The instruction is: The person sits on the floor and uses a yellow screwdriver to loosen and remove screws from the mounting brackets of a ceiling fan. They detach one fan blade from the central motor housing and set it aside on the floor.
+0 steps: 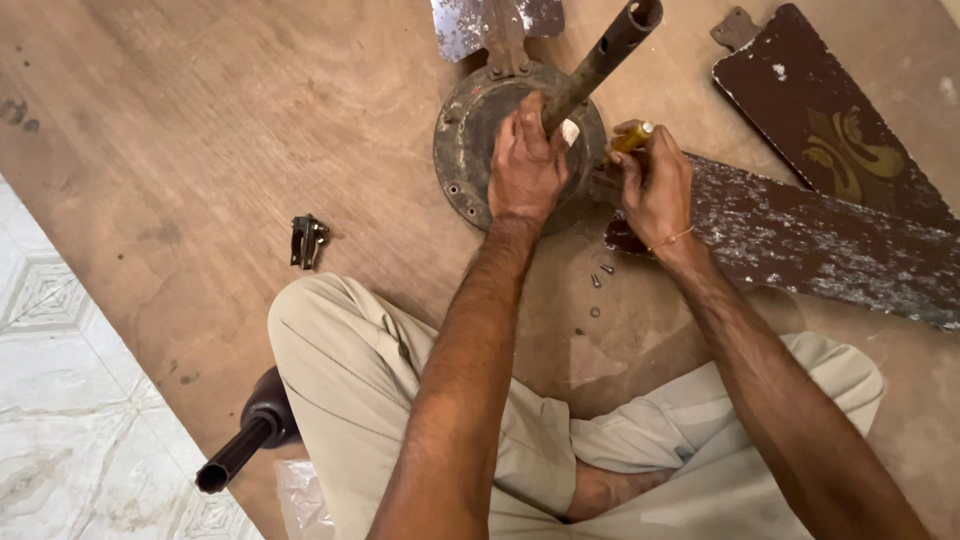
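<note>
Left hand (524, 165) lies flat, fingers pressed on the round rusty metal fan motor housing (470, 150), at the base of the dark metal down-rod (600, 62), which rises up and to the right, away from the person. Right hand (655, 185) is curled around a yellow-handled screwdriver (634, 137), just right of the housing, above the brown speckled fan blade (820, 240). Small loose screws (600, 275) lie on the wooden board (220, 130) near the right wrist. Left hand is nearer the rod.
</note>
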